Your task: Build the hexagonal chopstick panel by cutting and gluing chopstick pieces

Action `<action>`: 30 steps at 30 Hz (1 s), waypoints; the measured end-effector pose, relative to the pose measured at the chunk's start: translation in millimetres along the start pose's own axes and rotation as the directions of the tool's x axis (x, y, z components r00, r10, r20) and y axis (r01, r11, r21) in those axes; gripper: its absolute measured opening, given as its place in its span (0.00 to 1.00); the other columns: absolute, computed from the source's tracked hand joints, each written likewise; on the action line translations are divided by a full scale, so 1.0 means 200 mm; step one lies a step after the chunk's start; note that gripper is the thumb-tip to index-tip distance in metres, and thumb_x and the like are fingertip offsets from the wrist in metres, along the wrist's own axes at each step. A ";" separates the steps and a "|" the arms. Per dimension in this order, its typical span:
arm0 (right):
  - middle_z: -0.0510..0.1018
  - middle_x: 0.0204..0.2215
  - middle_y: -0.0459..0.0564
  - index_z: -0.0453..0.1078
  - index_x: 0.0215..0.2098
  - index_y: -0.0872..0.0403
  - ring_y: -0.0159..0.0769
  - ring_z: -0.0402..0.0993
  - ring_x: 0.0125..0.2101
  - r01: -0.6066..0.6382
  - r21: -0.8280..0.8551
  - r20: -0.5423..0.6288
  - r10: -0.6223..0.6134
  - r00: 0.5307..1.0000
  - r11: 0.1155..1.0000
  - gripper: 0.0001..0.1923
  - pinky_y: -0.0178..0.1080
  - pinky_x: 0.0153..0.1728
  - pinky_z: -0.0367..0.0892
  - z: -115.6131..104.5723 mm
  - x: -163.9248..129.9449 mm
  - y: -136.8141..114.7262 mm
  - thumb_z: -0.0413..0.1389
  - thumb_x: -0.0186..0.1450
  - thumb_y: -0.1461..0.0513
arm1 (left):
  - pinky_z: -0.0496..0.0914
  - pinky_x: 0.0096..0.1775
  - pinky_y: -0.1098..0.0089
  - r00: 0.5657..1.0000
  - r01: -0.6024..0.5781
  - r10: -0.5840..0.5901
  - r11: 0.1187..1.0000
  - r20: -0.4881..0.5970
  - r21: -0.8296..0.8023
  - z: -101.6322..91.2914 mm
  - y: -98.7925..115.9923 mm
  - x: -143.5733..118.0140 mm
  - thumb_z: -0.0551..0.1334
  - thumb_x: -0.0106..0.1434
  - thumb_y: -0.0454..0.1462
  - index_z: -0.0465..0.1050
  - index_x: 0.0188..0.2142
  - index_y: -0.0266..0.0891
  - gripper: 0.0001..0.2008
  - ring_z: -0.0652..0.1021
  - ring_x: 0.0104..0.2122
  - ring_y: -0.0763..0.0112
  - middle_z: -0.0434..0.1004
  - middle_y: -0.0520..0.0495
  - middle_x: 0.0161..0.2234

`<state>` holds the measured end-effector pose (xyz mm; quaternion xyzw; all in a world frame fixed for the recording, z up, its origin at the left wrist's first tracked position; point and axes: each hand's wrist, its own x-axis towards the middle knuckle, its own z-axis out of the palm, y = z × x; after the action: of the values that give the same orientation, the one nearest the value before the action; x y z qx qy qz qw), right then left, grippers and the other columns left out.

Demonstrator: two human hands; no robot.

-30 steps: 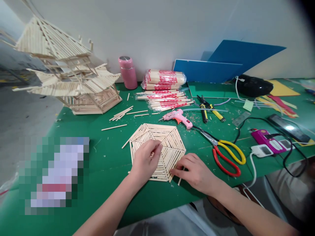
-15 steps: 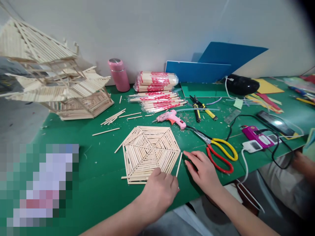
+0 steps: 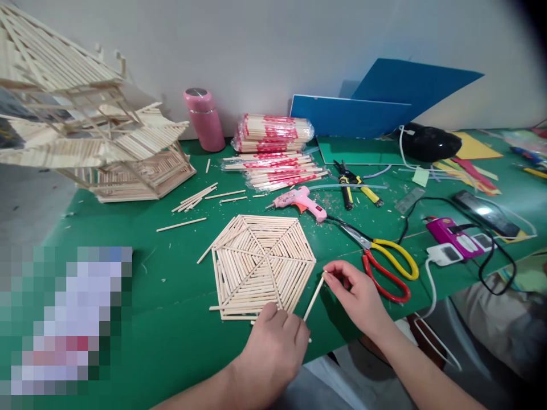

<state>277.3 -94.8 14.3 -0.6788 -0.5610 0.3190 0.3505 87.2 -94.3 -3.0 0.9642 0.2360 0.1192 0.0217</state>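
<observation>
A flat hexagonal panel of glued wooden sticks (image 3: pixel 261 261) lies on the green table (image 3: pixel 179 319). My right hand (image 3: pixel 356 296) pinches the upper end of a loose wooden stick (image 3: pixel 314 296) just off the panel's right lower edge. My left hand (image 3: pixel 276 347) rests with curled fingers at the panel's near edge, touching the lower end of that stick. Whether the left hand grips anything I cannot tell.
A tall stick-built pagoda model (image 3: pixel 81 125) stands at the far left. Behind the panel lie a pink glue gun (image 3: pixel 301 202), yellow-red scissors (image 3: pixel 382 259), pliers (image 3: pixel 354 191), wrapped chopstick bundles (image 3: pixel 273 151), a pink bottle (image 3: pixel 204 119), blue boards (image 3: pixel 367 111) and a power strip (image 3: pixel 448 253) with cables.
My left hand left the panel's middle and came to its near edge. My right hand moved to the loose stick at the right and lifted its upper end. The view shifted slightly.
</observation>
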 end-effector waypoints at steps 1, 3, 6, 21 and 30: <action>0.72 0.25 0.47 0.65 0.33 0.54 0.32 0.69 0.25 -0.046 0.073 0.029 0.044 0.999 0.996 0.08 0.34 0.25 0.66 0.00 0.01 -0.01 0.51 0.61 0.57 | 0.49 0.27 0.64 1.000 0.004 -0.004 1.000 -0.009 0.002 0.00 0.00 0.00 0.54 0.59 0.30 0.59 0.24 0.39 0.08 0.65 0.21 0.70 0.65 0.52 0.21; 0.71 0.23 0.45 0.65 0.33 0.55 0.30 0.68 0.24 -0.128 0.203 0.085 0.112 0.990 0.971 0.09 0.32 0.23 0.65 0.01 0.03 -0.02 0.52 0.59 0.57 | 0.49 0.27 0.65 1.000 0.012 -0.012 1.000 -0.026 -0.005 -0.01 0.00 -0.02 0.54 0.60 0.31 0.59 0.24 0.39 0.08 0.65 0.21 0.70 0.65 0.52 0.21; 0.69 0.21 0.43 0.66 0.33 0.55 0.29 0.68 0.21 -0.210 0.281 0.128 0.180 0.975 0.937 0.10 0.30 0.18 0.62 0.02 0.06 -0.03 0.53 0.58 0.56 | 0.49 0.27 0.66 0.994 0.036 -0.040 0.998 -0.099 -0.048 -0.02 -0.02 -0.06 0.54 0.60 0.34 0.58 0.23 0.39 0.09 0.63 0.20 0.71 0.64 0.54 0.19; 0.71 0.21 0.46 0.68 0.32 0.57 0.31 0.70 0.22 -0.258 0.280 0.105 0.238 0.966 0.925 0.13 0.29 0.16 0.61 0.07 0.10 -0.03 0.54 0.56 0.55 | 0.54 0.26 0.68 0.999 0.018 -0.023 0.995 -0.044 -0.103 -0.10 -0.17 -0.01 0.52 0.62 0.36 0.61 0.23 0.38 0.11 0.64 0.21 0.71 0.65 0.52 0.20; 0.71 0.20 0.45 0.68 0.31 0.57 0.30 0.70 0.21 -0.252 0.244 0.093 0.236 0.967 0.936 0.11 0.29 0.16 0.61 0.07 0.11 -0.04 0.54 0.56 0.56 | 0.54 0.25 0.68 0.996 0.042 -0.055 0.984 -0.076 -0.174 -0.08 -0.19 -0.01 0.53 0.61 0.36 0.61 0.22 0.38 0.11 0.65 0.21 0.70 0.65 0.52 0.20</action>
<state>264.3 -70.0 12.4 -0.6822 -0.4376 0.4504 0.3745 65.3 -62.2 8.9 0.9471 0.2490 0.1774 0.0982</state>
